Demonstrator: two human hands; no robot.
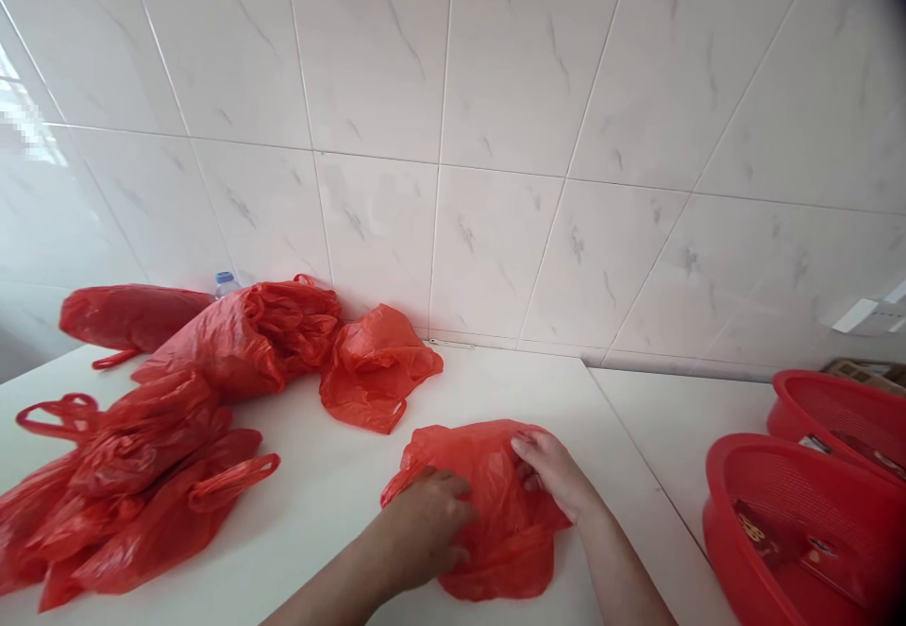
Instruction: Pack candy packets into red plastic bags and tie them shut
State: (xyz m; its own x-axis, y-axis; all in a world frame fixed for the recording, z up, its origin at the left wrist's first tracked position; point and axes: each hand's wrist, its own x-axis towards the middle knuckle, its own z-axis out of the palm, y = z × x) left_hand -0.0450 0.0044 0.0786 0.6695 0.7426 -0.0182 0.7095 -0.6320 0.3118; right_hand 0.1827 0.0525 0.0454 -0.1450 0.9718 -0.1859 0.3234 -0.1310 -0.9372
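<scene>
A red plastic bag (488,475) lies spread and crumpled on the white table in front of me. My left hand (425,527) is over its left side, fingers apart and slightly bent, with nothing visibly gripped. At the bag's upper right, my right hand (550,467) has its thumb and curled fingers closed on the thin plastic. The bag's lower edge sags toward me, partly behind the left hand.
Another loose red bag (378,366) lies near the tiled wall. Red bag bundles (241,338) and a pile of red bags (142,475) occupy the left. A bottle cap (225,278) shows behind them. Red plastic baskets (722,475) holding small items stand at right.
</scene>
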